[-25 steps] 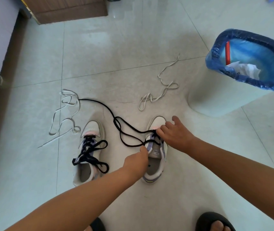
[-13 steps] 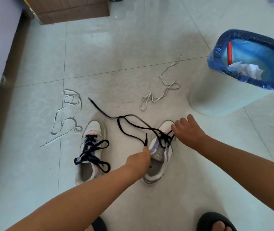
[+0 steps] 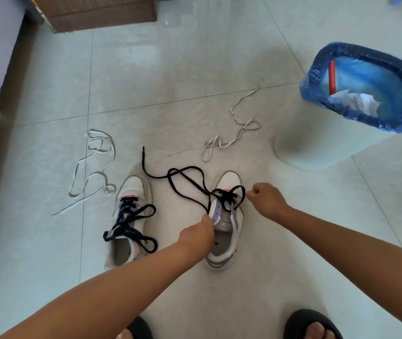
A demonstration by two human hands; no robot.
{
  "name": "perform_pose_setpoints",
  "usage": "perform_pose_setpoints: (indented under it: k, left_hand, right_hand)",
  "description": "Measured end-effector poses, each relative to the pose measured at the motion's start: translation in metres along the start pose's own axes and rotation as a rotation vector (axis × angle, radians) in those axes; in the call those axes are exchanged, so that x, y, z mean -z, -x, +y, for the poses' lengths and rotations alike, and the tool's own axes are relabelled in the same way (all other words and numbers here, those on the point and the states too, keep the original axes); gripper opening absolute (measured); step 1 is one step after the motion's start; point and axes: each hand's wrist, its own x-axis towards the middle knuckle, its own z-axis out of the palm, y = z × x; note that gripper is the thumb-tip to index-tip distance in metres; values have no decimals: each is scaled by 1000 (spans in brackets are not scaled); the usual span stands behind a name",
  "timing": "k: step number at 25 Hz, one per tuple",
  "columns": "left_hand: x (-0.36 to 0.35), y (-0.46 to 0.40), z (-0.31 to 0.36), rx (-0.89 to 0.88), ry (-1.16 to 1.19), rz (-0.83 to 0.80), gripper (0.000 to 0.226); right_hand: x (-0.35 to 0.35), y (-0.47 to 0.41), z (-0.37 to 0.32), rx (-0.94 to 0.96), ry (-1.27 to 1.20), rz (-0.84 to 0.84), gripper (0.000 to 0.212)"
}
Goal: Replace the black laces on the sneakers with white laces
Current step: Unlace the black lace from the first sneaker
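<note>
Closest to me are the person's two feet in dark slippers [image 3: 310, 325] at the bottom edge, and from there both bare forearms reach out over the tiled floor [image 3: 195, 69] to the pair of sneakers. The left hand [image 3: 198, 234] is closed, its fingertips pinched at the left eyelet edge of the right sneaker [image 3: 227, 216], steadying it and, as far as I can tell, nipping the lace where it leaves the shoe. The right hand [image 3: 266, 200] sits just off the shoe's right side, curled into a fist at a loop of the black lace [image 3: 185, 182]; it looks clamped on that loop, though the fingers hide the contact. The step in hand, I judge, is unthreading this shoe: only the eyelets nearest the toe seem to carry lace, and the freed length trails in loose loops toward the left, its tip lying on the floor beyond the other shoe.

The left sneaker [image 3: 131, 216] stands beside it, fully laced in black and untouched. The next move calls for drawing the last crossings out through the toe eyelets, a pull along the lace while the left hand keeps the shoe from sliding.

Farther out lie the replacements: one white lace [image 3: 92, 167] tangled left of the shoes, another white lace [image 3: 234, 133] ahead of the right one, both well apart from the hands. Beyond them stands a bin with a blue liner [image 3: 356, 99], and a cardboard box [image 3: 97, 13] against the far wall
</note>
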Motion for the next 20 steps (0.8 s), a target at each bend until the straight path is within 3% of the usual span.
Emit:
perform_pose_setpoints:
  k: [2,4,6,10,13,15,17,18,19,20]
  left_hand:
    - [0,0,-1,3,9,4,23]
    - [-1,0,0,-2,-6,14,24]
    - [-2,0,2,-7,-35,25,24]
    - [-2,0,2,3,-41,30,24]
    - [-2,-1,0,3,-17,18,22]
    - [-1,-1,0,-20,-46,21,24]
    - [1,-1,0,-64,-140,40,27]
    - [0,-2,0,-75,-170,51,27]
    - [-1,-4,0,-73,-169,59,27]
    - [-2,-4,0,-64,-145,61,26]
  right_hand:
    - [10,-1,1,-30,-57,-56,27]
    - [4,10,-4,-119,-174,-279,35]
    - [-12,19,-8,-166,-282,-384,35]
    - [-31,13,-13,-88,-316,-224,29]
    - [-12,-9,4,-69,-235,12,30]
    - [19,-22,25,0,19,192,24]
    - [41,-25,42,269,623,360,11]
    - [41,-22,44,383,855,398,15]
    - [34,-14,40,356,916,342,18]
    - [21,-5,35,272,782,234,23]
